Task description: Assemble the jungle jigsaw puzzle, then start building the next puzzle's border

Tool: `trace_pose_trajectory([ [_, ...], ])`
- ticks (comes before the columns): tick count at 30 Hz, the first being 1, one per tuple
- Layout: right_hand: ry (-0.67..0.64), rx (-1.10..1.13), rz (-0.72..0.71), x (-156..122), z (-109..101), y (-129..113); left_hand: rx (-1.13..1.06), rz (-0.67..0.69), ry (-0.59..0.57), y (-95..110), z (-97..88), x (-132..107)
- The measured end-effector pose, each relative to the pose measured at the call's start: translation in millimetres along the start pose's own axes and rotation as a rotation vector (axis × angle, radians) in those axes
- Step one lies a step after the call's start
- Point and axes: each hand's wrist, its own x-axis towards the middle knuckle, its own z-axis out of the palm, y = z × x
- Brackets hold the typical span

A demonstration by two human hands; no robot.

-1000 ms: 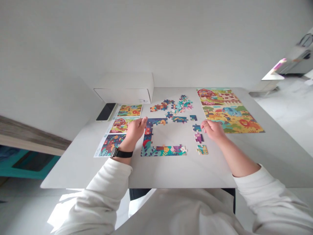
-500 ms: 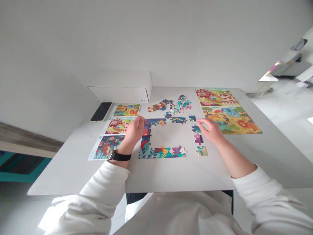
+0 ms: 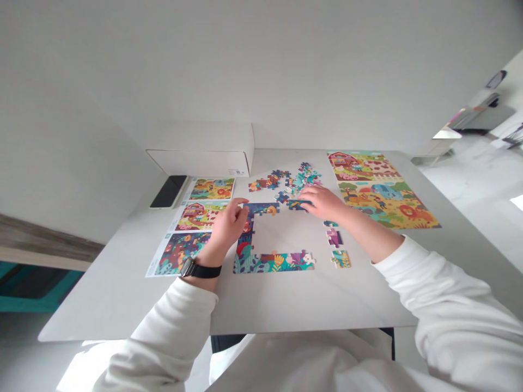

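My left hand (image 3: 229, 226) rests on the table with its fingertips at the top left corner of a partly joined jigsaw frame (image 3: 272, 262), and it shows no piece in its grip. My right hand (image 3: 322, 202) lies across a joined strip of jigsaw pieces (image 3: 297, 205), next to a heap of loose pieces (image 3: 301, 178). Its fingers cover part of the strip. Several separate pieces (image 3: 335, 237) lie in a column below that hand. A large finished jigsaw picture (image 3: 382, 189) of a farm lies to the right.
Three printed picture sheets (image 3: 180, 253) lie left of the frame, with a black phone (image 3: 168, 191) and a white box (image 3: 200, 162) behind them. A black watch (image 3: 190, 267) circles my left wrist. The white table's (image 3: 310, 302) front edge is near my body.
My right hand has moved left and away from me, from the separate pieces to the joined strip by the heap. My left hand has barely moved.
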Motion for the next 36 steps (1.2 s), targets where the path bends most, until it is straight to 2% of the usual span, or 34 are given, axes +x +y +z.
trace_pose_trajectory([
  [5,-0.119,-0.092,0.002,36.0,18.2,-27.1,-0.017,0.009,-0.004,-4.4,1.8,0.6],
  [9,-0.143,-0.113,0.008,53.5,27.5,-29.0,-0.022,0.016,-0.006,-5.9,2.2,1.1],
  [11,-0.105,-0.106,0.054,59.3,24.9,-21.7,-0.024,0.017,-0.013,-5.3,2.1,1.1],
  [15,-0.020,-0.116,0.235,64.5,11.0,-2.0,-0.032,0.012,-0.020,-3.5,2.6,1.3],
  [18,-0.076,-0.125,0.332,65.9,3.8,4.2,-0.049,0.018,-0.022,-2.3,3.1,1.6],
  [22,-0.174,-0.133,0.441,72.0,4.6,-2.6,-0.045,0.008,-0.027,-0.8,2.9,1.6],
  [28,-0.215,-0.134,0.525,90.0,10.0,-10.1,-0.044,0.006,-0.026,-1.8,3.3,1.5],
  [33,-0.298,-0.165,0.519,100.5,7.2,-15.1,-0.046,0.008,-0.015,-3.2,3.3,1.8],
  [36,-0.287,-0.193,0.529,99.3,5.6,-17.7,-0.040,0.014,-0.016,-1.9,2.5,1.4],
])
